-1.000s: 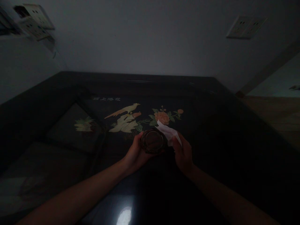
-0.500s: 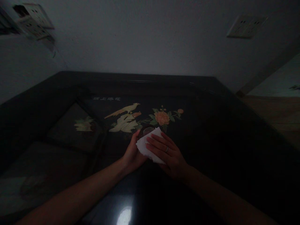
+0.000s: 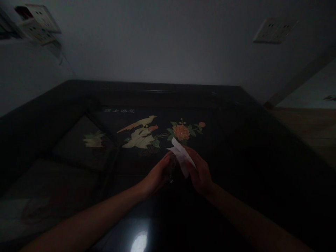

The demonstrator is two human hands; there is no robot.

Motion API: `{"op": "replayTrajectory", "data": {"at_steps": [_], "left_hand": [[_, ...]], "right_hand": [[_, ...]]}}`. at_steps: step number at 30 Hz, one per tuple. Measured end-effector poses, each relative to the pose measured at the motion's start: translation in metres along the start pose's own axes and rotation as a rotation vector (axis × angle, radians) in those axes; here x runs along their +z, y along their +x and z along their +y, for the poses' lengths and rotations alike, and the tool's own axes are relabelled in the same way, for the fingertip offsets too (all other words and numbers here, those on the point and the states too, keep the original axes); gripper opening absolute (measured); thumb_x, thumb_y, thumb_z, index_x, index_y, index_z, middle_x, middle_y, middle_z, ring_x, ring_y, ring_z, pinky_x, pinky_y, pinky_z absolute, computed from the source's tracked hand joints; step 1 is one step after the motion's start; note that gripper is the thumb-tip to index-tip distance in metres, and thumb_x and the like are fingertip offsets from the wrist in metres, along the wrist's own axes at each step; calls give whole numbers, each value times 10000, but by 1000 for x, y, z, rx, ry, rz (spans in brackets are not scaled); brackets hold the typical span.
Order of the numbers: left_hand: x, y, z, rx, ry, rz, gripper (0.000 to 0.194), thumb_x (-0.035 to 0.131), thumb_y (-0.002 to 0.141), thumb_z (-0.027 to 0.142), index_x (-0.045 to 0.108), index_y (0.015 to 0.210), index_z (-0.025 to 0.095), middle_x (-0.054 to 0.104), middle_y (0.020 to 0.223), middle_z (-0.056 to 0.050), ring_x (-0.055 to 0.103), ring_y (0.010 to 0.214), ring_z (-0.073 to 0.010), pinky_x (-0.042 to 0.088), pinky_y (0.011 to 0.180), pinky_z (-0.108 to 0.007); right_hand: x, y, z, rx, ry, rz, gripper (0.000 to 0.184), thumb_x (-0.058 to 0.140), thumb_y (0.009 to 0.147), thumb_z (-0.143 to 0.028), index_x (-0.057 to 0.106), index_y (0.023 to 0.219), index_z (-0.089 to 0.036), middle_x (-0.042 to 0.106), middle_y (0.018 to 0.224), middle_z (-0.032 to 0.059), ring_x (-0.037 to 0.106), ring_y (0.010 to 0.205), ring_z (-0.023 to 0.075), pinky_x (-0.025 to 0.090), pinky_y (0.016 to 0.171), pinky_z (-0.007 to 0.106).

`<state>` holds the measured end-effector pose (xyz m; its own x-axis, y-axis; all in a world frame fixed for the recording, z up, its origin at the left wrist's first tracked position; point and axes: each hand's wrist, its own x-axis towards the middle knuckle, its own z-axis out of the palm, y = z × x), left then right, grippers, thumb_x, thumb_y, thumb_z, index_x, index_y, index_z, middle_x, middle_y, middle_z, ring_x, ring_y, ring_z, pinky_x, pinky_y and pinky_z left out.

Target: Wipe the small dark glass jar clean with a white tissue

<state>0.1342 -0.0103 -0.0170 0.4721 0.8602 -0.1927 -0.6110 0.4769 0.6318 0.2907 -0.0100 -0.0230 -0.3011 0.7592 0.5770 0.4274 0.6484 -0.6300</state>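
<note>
In dim light my left hand [image 3: 156,175] is closed around a small round glass jar [image 3: 172,166], which is mostly hidden between my two hands. My right hand [image 3: 200,171] grips a white tissue [image 3: 181,156] and presses it against the jar's right side. Part of the tissue sticks up above my fingers. Both hands hover just over a glossy black table [image 3: 236,147], close to its inlaid bird-and-flower picture [image 3: 147,134].
The table's far edge meets a pale wall with a socket plate [image 3: 274,29] at upper right and more sockets [image 3: 36,24] at upper left. A bright light reflection [image 3: 139,241] shows on the near tabletop. Wooden floor [image 3: 312,129] lies to the right.
My right hand lay flat with the tissue over the jar's top; now it has swung to the jar's right side. The left hand has turned, and the jar is tilted and more hidden.
</note>
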Motion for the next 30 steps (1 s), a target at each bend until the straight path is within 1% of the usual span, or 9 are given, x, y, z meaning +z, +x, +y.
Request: {"op": "replayTrajectory", "data": {"at_steps": [5,9,12,16,19,21,23,27,30], "left_hand": [[3,-2,9,-92,-80,41,304,622,809,413,685,951,152,714,925,-61,629,975,-236,417,942,-355],[-2,-1,13,-159,-223,69,334,521,862,422,676,964,145,712,890,-67,641,872,-222,454,864,-369],[-2,2,17,-158,-324,106,320,490,880,398,669,963,147,712,914,-61,640,850,-204,469,823,-343],[0,3,21,-122,-427,141,283,475,895,346,663,928,137,708,861,-36,638,790,-154,474,796,-277],[-2,1,24,-204,-403,156,336,501,882,386,652,983,105,698,810,-49,635,712,-147,481,755,-263],[-4,0,24,-274,-375,166,378,510,878,402,639,1018,76,691,796,-64,636,699,-150,482,733,-254],[-3,-1,22,-286,-334,164,362,513,886,370,626,1053,69,690,810,-70,644,731,-158,478,745,-254],[1,-1,14,-173,-215,141,283,522,886,233,613,1127,116,701,893,-56,643,851,-168,450,847,-275],[3,-1,8,-144,-143,81,273,537,883,270,638,1102,142,700,956,-63,624,932,-191,417,914,-309]], "right_hand": [[1,-2,3,-9,4,-14,454,356,962,-242,348,1416,-238,510,1377,91,485,1264,203,432,1035,371],[-1,0,0,-47,6,-84,491,326,970,-253,259,1456,-252,347,1499,67,360,1357,199,364,1094,390],[-3,2,-3,-104,-17,-128,501,309,973,-254,225,1467,-244,265,1535,70,280,1396,206,326,1117,418],[-2,2,-5,-235,-107,-184,508,276,978,-269,197,1475,-196,279,1526,103,188,1424,244,293,1119,498],[-1,1,-7,-353,-201,-255,514,241,982,-329,235,1462,-144,352,1488,134,187,1423,260,235,1130,535],[1,0,-10,-394,-254,-296,525,219,983,-366,278,1444,-124,390,1466,137,191,1422,255,183,1145,535],[1,1,-11,-386,-285,-309,526,208,983,-375,292,1438,-126,386,1471,127,193,1422,246,146,1155,527],[0,1,-11,-318,-264,-284,508,265,975,-358,249,1459,-202,332,1506,84,204,1420,230,136,1162,515],[-1,2,-8,-235,-183,-229,500,311,966,-328,264,1455,-234,330,1507,72,224,1415,236,190,1150,516]]}}
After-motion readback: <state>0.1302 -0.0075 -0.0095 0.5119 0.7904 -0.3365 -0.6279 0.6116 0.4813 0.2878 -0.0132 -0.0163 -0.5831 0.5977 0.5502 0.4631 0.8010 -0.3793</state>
